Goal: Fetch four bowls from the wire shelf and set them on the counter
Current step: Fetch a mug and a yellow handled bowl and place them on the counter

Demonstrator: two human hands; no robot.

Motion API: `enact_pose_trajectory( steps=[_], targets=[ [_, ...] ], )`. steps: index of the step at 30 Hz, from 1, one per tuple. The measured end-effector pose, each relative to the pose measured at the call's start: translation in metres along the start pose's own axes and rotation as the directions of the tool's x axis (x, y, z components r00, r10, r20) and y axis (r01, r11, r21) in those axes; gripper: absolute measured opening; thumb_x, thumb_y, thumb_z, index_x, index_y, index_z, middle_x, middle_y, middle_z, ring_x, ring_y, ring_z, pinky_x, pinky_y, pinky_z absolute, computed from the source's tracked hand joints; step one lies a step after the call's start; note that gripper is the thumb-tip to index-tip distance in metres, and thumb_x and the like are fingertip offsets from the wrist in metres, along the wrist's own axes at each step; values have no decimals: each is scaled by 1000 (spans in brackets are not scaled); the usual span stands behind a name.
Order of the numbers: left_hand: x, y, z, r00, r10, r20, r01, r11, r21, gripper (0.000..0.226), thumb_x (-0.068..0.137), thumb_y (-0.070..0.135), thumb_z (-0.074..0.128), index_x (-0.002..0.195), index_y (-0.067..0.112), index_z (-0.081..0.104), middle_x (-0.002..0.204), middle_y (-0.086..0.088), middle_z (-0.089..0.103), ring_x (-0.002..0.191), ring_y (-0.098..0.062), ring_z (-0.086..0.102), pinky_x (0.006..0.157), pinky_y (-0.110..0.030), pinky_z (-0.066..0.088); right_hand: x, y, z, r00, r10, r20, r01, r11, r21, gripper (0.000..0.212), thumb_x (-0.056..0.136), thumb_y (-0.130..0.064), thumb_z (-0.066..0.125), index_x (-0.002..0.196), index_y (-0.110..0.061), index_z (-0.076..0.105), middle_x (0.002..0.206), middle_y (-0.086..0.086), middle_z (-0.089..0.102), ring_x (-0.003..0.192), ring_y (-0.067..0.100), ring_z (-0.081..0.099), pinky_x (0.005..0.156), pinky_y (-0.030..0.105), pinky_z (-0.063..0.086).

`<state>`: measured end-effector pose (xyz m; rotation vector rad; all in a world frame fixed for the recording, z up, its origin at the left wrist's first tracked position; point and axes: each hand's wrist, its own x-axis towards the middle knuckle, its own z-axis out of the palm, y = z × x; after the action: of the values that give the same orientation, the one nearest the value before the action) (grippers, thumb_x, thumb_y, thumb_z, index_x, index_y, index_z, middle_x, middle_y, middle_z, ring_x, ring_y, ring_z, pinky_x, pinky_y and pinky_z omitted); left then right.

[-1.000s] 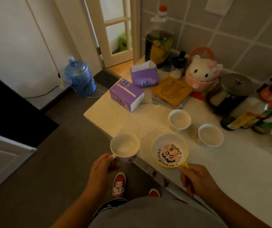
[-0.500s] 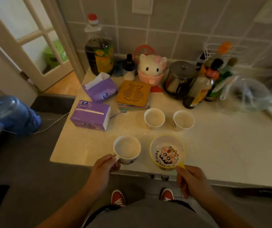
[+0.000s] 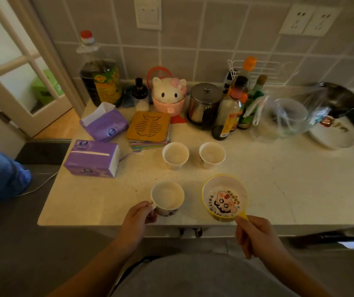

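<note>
Counter (image 3: 278, 189): camera had swung square-on since a second ago, front edge now in full view. Yellow-rimmed bowl (image 3: 225, 197) and white cup (image 3: 167, 196) moved in over front edge (touchdown unclear). Two white cups (image 3: 175, 154) sat mid-counter. Left hand (image 3: 138, 217) pinched cup handle; right hand (image 3: 255, 234) gripped bowl handle. Likely last two of four.
</note>
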<state>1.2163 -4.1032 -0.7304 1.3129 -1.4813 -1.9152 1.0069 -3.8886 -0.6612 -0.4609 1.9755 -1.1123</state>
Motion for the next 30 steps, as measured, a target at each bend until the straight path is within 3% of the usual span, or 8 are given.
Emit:
enact_pose_trajectory(
  steps=[4,9,13,15,19,24,28,30],
  targets=[
    [7,-5,9,1000,-14,1,13,999,29,49,96,10,46,51,21,59,59,-1,58,70,-23,60,71,-33,52,-2,6,-12,1000,-15,-4,15,1000,-23,45,97,-24,50,56,-9,59,45,3,58,33,18,50,37,19,40],
    [13,-4,21,998,-62,1,62,998,-2,51,96,8,48,49,19,63,56,0,61,71,-27,60,73,-36,51,2,10,-22,999,-37,-5,37,999,-33,44,97,-25,49,58,-7,59,47,4,58,35,18,50,39,19,42],
    [9,1,19,999,-34,33,27,982,189,25,94,22,60,75,19,76,79,0,76,73,-19,72,63,-29,58,7,10,-28,999,-43,7,43,999,-14,44,97,-26,50,58,-8,60,48,4,59,35,18,50,38,20,42],
    [8,2,17,999,-14,36,3,961,277,19,91,29,64,79,24,78,80,4,76,72,-14,72,59,-25,56,11,11,-29,999,-50,1,50,999,-14,46,97,-27,51,56,-9,60,46,4,58,34,19,49,37,21,41],
    [10,1,14,1000,8,3,-8,945,327,20,90,28,66,73,30,78,73,2,75,68,-14,70,59,-23,55,21,14,-29,998,-70,-7,70,997,-11,47,96,-26,51,53,-9,59,46,6,57,33,22,49,36,22,39],
    [13,-2,17,998,44,-44,-25,934,357,16,91,25,65,78,22,75,71,-3,73,72,-18,70,74,-35,61,30,23,-25,997,-74,22,74,997,6,46,96,-29,50,57,-6,60,48,5,59,34,21,48,36,22,40],
    [14,-1,17,993,78,-84,-38,917,397,10,89,37,63,88,29,68,85,5,69,80,-15,68,68,-33,59,38,31,-20,998,-54,25,54,999,6,48,96,-29,50,59,1,57,49,8,59,34,21,48,36,21,39],
    [16,-4,10,981,163,-109,-78,834,547,24,85,50,62,99,30,64,98,9,64,90,-12,63,69,-26,51,43,34,-17,998,-53,24,53,999,12,49,96,-28,50,59,4,55,48,9,58,32,23,48,36,21,38]
  ],
)
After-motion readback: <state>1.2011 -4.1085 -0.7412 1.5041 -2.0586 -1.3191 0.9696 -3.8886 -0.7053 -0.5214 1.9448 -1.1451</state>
